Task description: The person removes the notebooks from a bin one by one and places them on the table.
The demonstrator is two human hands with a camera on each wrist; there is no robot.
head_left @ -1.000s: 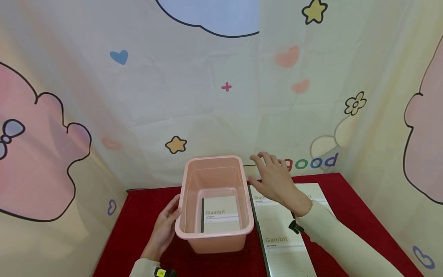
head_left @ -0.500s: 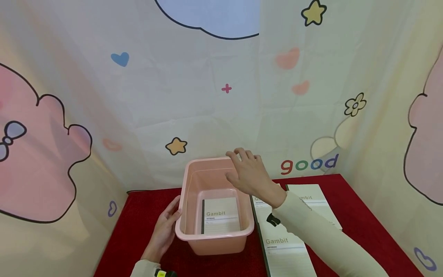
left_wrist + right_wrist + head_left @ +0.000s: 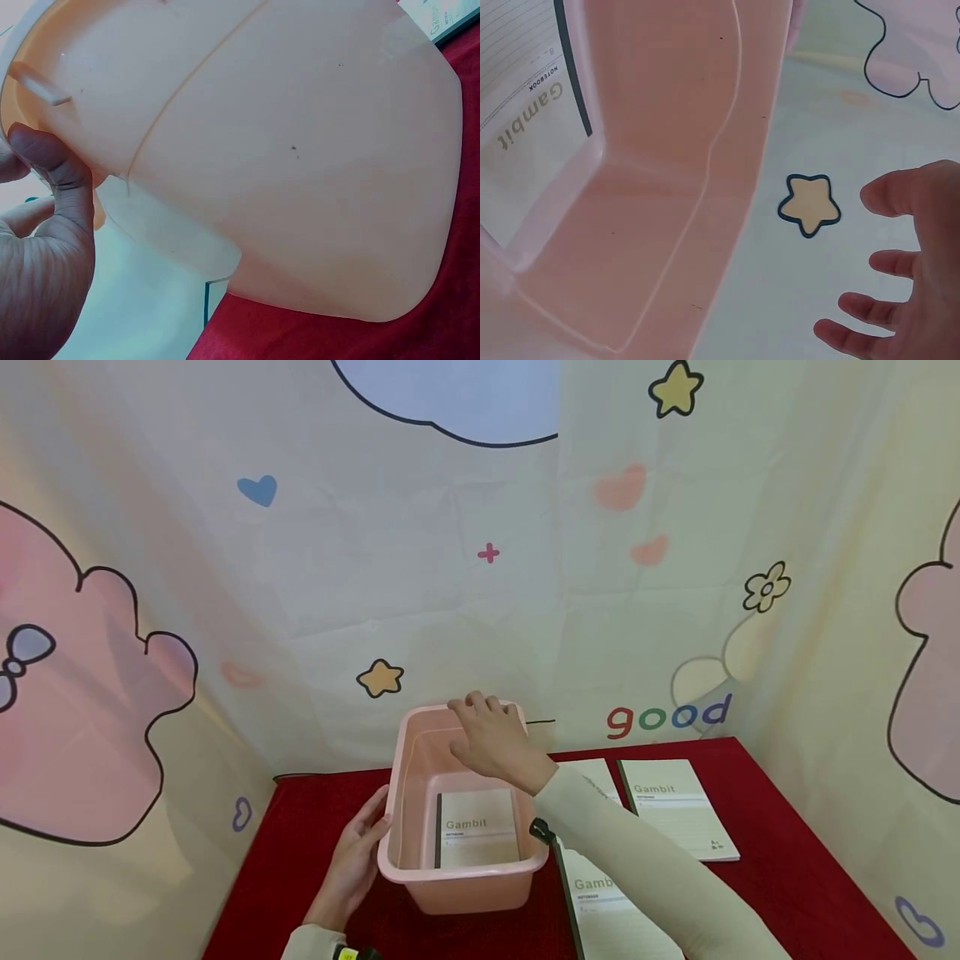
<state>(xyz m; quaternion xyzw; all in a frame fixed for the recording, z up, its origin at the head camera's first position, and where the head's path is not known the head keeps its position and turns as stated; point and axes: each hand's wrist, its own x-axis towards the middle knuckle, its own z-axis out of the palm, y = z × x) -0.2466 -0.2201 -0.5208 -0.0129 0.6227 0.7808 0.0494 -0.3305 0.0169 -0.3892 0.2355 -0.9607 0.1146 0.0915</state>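
Observation:
A pink plastic bin (image 3: 468, 892) stands on the red cloth, with a white notebook (image 3: 477, 828) marked "Gambit" flat on its floor. My left hand (image 3: 352, 852) holds the bin's left side at the rim; in the left wrist view its thumb (image 3: 56, 161) lies on the rim. Over the far part of the bin hovers my right hand (image 3: 491, 739), fingers spread and slightly bent, holding nothing. The right wrist view shows that hand's fingers (image 3: 866, 307) apart from the bin wall (image 3: 735, 150).
Three more notebooks lie right of the bin: one at the far right (image 3: 675, 810), one near the front (image 3: 611, 910), and one partly covered by my right sleeve (image 3: 600, 768). A printed curtain (image 3: 487, 610) hangs close behind the bin.
My right hand has moved left, from above the notebooks beside the bin to over the bin's far part. The left hand, bin and notebooks have stayed in place.

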